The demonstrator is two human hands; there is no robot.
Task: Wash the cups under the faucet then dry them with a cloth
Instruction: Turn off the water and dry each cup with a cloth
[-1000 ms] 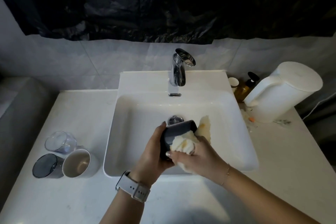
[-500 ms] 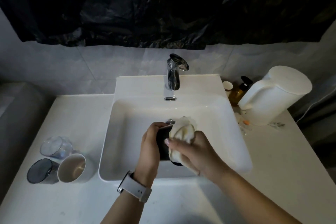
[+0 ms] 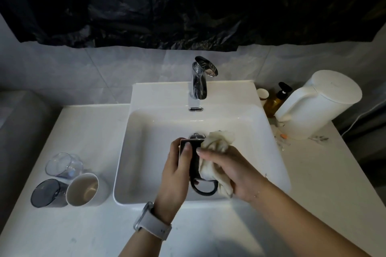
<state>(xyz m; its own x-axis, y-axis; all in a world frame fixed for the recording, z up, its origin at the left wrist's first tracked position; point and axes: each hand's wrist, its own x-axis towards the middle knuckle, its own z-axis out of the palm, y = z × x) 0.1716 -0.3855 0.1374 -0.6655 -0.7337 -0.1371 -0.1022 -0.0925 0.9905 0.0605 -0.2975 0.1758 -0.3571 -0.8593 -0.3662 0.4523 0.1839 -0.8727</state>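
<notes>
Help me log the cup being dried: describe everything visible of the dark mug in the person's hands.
The dark mug looks black and glossy, probably glazed ceramic, with a paler rim edge and a loop handle pointing toward the person. It is held above the sink basin, tilted with its mouth facing away. The left hand grips its side, thumb across the body. The right hand presses a cream cloth against its other side. Its inside is hidden.
</notes>
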